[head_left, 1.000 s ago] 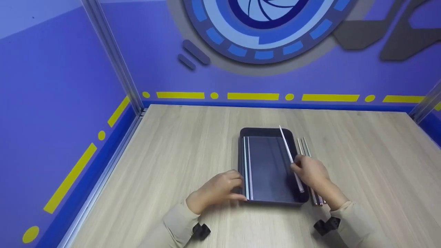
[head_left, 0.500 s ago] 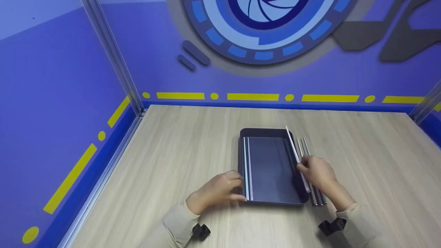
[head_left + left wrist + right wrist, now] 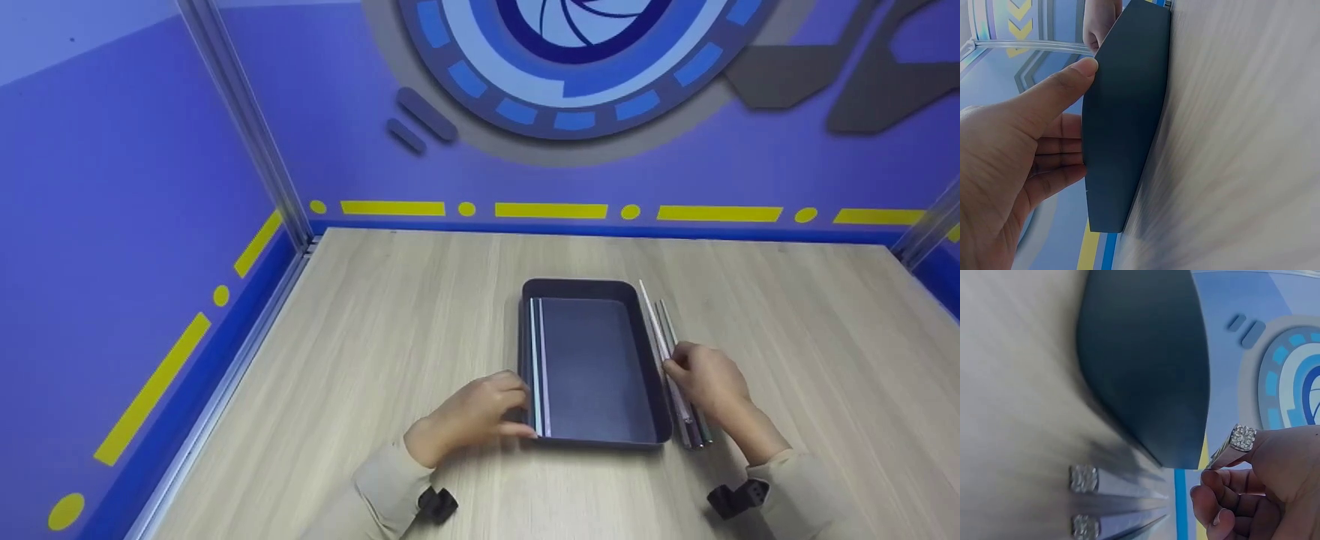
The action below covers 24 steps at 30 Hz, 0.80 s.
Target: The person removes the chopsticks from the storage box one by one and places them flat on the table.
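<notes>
My left hand [image 3: 480, 411] holds the near left corner of a dark rectangular tray [image 3: 589, 444]. In the left wrist view the thumb lies at the rim, with the fingers against the tray's side. Inside, along the left wall, lie a pale greenish chopstick [image 3: 535, 352] and a pinkish one. Just right of the tray, my right hand [image 3: 709, 379] pinches a slim metallic chopstick [image 3: 1242, 437], its faceted end towards the wrist camera. It is tilted slightly and overlaps several other chopsticks [image 3: 1129, 484] lying on the table beside the tray.
The wood-grain table [image 3: 405, 315] is bordered by a blue back wall [image 3: 330, 165] with yellow markings and a blue left side wall. A metal frame post [image 3: 247, 120] stands at the back left corner. Black wrist cameras hang under both sleeves.
The right hand has carried the pinched chopstick from over the tray's right side rightward, past the rim, to over the chopsticks on the table. The left hand and tray stay put.
</notes>
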Available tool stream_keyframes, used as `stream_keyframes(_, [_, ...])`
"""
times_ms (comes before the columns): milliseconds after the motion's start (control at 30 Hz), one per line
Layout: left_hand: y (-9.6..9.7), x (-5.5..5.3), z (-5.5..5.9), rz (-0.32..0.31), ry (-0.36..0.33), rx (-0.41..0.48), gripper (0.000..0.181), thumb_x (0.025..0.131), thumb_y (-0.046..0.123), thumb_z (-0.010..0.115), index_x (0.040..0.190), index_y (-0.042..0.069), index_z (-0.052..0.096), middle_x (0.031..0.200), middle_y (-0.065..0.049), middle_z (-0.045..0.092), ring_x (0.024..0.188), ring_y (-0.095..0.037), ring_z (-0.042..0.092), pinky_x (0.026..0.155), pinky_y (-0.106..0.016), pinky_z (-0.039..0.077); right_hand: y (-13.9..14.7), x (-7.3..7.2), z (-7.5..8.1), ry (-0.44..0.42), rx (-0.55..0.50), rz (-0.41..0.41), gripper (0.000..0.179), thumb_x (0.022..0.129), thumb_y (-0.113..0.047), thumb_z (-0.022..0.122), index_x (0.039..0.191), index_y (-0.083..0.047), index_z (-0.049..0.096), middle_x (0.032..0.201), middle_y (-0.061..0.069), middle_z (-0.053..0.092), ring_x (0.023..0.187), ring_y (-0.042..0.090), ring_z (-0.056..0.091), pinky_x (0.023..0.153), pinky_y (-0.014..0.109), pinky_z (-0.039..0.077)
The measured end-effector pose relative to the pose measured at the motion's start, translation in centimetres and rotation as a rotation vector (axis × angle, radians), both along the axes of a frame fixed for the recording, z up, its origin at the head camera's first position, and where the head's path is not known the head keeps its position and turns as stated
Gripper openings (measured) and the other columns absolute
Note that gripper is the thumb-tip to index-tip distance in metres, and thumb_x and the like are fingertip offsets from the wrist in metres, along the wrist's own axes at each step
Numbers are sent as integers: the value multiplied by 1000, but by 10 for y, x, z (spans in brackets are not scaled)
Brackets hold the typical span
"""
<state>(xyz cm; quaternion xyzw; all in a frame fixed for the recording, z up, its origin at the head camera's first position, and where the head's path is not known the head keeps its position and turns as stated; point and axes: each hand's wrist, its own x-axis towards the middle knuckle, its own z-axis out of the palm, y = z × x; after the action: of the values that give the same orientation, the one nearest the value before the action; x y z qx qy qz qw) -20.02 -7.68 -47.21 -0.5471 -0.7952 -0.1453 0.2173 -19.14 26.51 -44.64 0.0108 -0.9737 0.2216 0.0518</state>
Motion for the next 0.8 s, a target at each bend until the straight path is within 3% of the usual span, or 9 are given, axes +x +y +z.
stream_keyframes(800, [0,0,1,5,-6,-6,37,77,47,71,81,10,67,90,1,65,86,-10,62,82,-12,53,31,10,-14,-81,25,-44,18,87,-20,54,72,-9,55,64,4,54,58,19,46,48,28,32])
